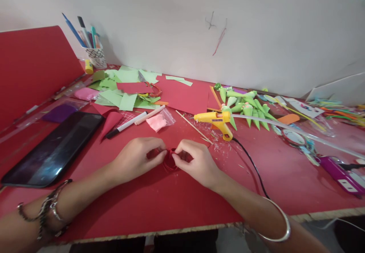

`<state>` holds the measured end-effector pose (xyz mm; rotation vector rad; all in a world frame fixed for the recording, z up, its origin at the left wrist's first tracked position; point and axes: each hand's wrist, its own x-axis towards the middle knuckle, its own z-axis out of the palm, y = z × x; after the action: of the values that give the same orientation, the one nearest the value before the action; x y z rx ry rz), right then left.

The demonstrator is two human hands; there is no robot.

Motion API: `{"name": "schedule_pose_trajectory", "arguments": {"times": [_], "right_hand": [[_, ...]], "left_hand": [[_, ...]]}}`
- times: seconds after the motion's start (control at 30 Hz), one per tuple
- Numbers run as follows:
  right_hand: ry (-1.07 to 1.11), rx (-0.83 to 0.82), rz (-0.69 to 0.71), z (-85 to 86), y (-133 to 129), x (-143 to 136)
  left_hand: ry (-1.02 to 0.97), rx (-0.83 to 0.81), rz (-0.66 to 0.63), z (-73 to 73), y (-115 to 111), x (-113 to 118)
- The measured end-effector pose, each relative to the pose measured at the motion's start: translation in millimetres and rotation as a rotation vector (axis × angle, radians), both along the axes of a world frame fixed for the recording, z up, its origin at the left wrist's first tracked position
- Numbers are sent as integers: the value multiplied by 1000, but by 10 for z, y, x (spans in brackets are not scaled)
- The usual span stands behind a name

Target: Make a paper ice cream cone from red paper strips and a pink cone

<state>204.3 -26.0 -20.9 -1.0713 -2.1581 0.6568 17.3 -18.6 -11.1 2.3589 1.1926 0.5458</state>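
Both hands on one small part: a thin red strip [170,166], curled in loops, at mid-counter [137,211], close in front of the person. Strip or cord, can't tell; material's too small to read.

Left hand [140,155]: grip pinches the strip's left side, thumb against fingertips. Right hand [197,161]: same pinch on the right side, tips just beside the left's. Two close pinches probably because something this thin and springy would uncurl with one side free. Forearms come in from both sides, so the loops stay visible between the hands.

Yellow glue gun [214,119] lies just beyond the right hand, nozzle left, handle toward the person; likely parked for an easy right-hand reach. Long clear glue stick [299,134] trails out its back to the right, away from the hands. Black cord [253,165] runs down behind the right forearm.

Green cones [249,110] are heaped behind the gun, presumably out of the way. Phone [54,150] lies flat at left, well apart from the strip.
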Motion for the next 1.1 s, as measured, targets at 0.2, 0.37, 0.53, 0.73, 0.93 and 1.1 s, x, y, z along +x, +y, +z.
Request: {"name": "schedule_pose_trajectory", "arguments": {"times": [0.2, 0.37, 0.53, 0.73, 0.93, 1.1], "right_hand": [[-12, 6, 22, -7, 2, 6], [-17, -1, 32, -6, 3, 8], [-24, 3, 37, -4, 2, 7], [-21, -1, 44, 0, -2, 6], [-6, -12, 44, 2, -1, 5], [-4, -14, 42, 17, 3, 9]], "left_hand": [[3, 28, -6, -6, 2, -1], [14, 17, 15, 1, -8, 1], [6, 10, 36, 3, -9, 0], [22, 11, 84, 3, -5, 11], [44, 18, 97, -6, -5, 3], [28, 15, 98, -3, 19, -13]]}}
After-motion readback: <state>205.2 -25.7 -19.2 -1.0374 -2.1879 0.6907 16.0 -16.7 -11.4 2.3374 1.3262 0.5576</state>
